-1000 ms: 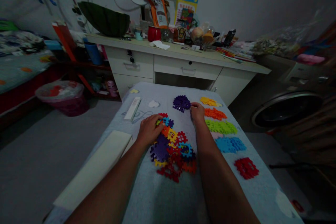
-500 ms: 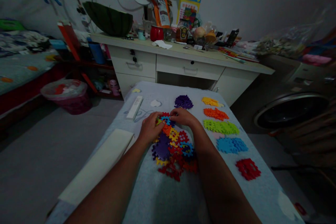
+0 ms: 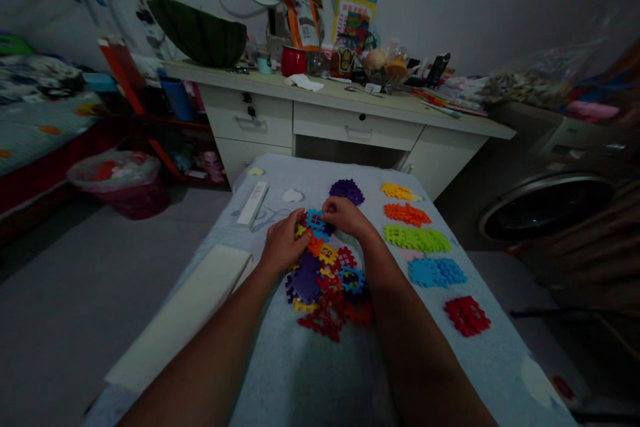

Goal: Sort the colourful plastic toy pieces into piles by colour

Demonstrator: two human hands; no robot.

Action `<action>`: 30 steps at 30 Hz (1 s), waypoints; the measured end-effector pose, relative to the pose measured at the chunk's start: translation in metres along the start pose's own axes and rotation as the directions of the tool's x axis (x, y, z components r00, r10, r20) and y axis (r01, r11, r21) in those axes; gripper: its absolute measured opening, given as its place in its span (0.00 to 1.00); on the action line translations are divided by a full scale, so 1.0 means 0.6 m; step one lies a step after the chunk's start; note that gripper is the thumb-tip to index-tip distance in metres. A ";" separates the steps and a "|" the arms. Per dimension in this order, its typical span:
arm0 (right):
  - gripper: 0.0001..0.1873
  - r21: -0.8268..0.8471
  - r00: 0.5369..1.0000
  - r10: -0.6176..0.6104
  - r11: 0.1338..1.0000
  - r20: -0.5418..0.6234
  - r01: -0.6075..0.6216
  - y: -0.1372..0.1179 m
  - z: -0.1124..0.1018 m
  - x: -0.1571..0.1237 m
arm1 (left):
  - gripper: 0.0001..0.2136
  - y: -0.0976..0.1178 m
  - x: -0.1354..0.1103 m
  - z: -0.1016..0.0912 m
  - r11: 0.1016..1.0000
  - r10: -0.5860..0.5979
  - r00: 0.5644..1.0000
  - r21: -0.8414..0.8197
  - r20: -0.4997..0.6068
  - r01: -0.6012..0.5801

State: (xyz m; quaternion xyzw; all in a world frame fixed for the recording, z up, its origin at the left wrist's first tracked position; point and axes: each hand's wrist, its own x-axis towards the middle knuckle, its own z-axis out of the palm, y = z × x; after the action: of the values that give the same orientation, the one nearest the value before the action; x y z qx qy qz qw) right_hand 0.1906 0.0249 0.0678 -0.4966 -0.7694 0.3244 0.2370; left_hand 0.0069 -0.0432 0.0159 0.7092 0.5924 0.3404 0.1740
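A mixed heap of flat plastic interlocking tiles (image 3: 327,280) in red, purple, yellow, blue and orange lies in the middle of a cloth-covered table (image 3: 310,373). My left hand (image 3: 281,245) rests curled on the heap's far left edge, fingers on the tiles. My right hand (image 3: 344,215) pinches a blue tile (image 3: 315,221) at the heap's far end, right beside the left fingertips. Sorted piles lie to the right: purple (image 3: 347,191), yellow (image 3: 397,192), orange (image 3: 406,214), green (image 3: 416,238), blue (image 3: 436,272) and red (image 3: 466,315).
A white remote-like bar (image 3: 253,203) and a white box (image 3: 180,317) lie on the table's left side. Beyond stands a cluttered white desk (image 3: 345,113) with drawers. A pink bin (image 3: 120,183) sits on the floor at left, a washing machine (image 3: 545,213) at right.
My right hand has come back from the purple pile to the far end of the heap and closed on a blue tile. The left hand has stayed on the heap.
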 end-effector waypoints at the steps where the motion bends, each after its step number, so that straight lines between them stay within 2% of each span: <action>1: 0.06 0.027 1.000 -0.004 1.000 -0.015 0.004 0.002 -0.003 0.001 | 0.26 0.000 0.000 0.000 1.000 0.006 1.000 0.013 0.005 -0.006; 5: 0.06 0.131 0.995 -0.028 0.991 -0.097 0.040 0.002 -0.029 -0.003 | 0.22 0.000 0.000 0.000 0.999 0.014 1.000 0.040 0.015 -0.014; 9: 0.10 0.167 0.984 -0.043 0.983 -0.170 0.071 -0.011 -0.075 -0.032 | 0.22 0.001 0.000 0.002 0.999 -0.008 1.000 0.034 0.022 0.007; 13: 0.10 0.048 0.984 -0.021 0.998 -0.176 0.030 -0.003 -0.123 -0.089 | 0.22 0.004 0.000 0.000 0.998 -0.008 1.000 0.059 0.009 0.007; 19: 0.10 -0.117 0.981 0.083 0.988 -0.176 -0.105 0.053 -0.177 -0.200 | 0.20 0.006 0.002 -0.002 0.989 0.002 0.999 0.145 0.041 -0.008; 24: 0.08 -0.145 0.959 0.222 0.958 -0.177 -0.248 0.089 -0.193 -0.276 | 0.20 0.004 0.003 0.003 0.979 -0.003 0.998 0.204 0.061 -0.009; 30: 0.08 -0.175 0.954 0.267 0.941 -0.135 -0.289 0.099 -0.189 -0.310 | 0.20 0.007 0.002 0.002 0.972 -0.040 0.992 0.236 0.121 0.011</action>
State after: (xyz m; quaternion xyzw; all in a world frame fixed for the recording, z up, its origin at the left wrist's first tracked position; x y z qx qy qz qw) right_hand 0.3781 -0.0981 0.0929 -0.6380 -0.7051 0.2508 0.1814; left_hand 0.0110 -0.0427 0.0185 0.7370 0.6255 0.2207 0.1299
